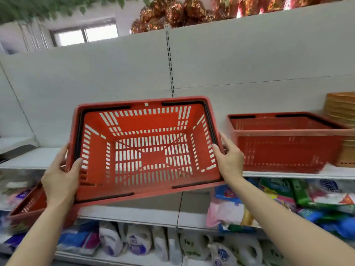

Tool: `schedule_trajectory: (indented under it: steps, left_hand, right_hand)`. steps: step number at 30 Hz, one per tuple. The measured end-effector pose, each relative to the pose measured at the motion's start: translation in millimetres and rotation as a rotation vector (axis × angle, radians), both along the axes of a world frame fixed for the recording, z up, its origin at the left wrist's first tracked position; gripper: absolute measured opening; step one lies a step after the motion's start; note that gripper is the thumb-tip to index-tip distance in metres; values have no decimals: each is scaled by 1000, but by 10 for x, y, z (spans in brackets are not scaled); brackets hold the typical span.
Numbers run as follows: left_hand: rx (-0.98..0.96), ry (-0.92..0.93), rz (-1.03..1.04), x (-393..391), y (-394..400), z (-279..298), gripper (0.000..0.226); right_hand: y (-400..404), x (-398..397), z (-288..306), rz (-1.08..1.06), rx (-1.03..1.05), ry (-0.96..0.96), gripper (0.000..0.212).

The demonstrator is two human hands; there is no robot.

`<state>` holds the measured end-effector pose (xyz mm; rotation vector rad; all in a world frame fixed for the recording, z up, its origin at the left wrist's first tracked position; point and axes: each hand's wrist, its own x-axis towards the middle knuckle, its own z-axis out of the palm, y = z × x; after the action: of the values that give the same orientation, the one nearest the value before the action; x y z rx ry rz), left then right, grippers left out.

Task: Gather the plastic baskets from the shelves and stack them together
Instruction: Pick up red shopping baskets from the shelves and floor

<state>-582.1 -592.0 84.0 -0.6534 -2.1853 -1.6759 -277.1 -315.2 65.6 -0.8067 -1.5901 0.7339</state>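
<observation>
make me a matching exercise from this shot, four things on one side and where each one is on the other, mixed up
Things:
1. held red basket
2. second red basket
3. orange stack of baskets
4. white jugs

Places:
A. far right of the upper shelf, behind a red basket
B. lowest shelf in view, below the hands
C. tilted toward the camera, a hand on each short side
D. standing on the upper shelf, right of the right hand

Pairs: 1-C, 2-D, 3-A, 4-B

The left hand grips the held basket's left rim.
</observation>
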Motion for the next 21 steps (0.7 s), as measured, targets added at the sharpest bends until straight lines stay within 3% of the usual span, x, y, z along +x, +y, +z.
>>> schedule_trajectory:
  steps: [12, 21]
  left_hand:
    - [294, 180, -282, 1026, 1703, 1039, 54]
    - [348, 150, -407, 2182, 3317, 1225, 53]
  right_hand:
    - [1035, 1405, 1085, -322, 250, 140, 50]
    - [2191, 2747, 1387, -442, 290, 73, 42]
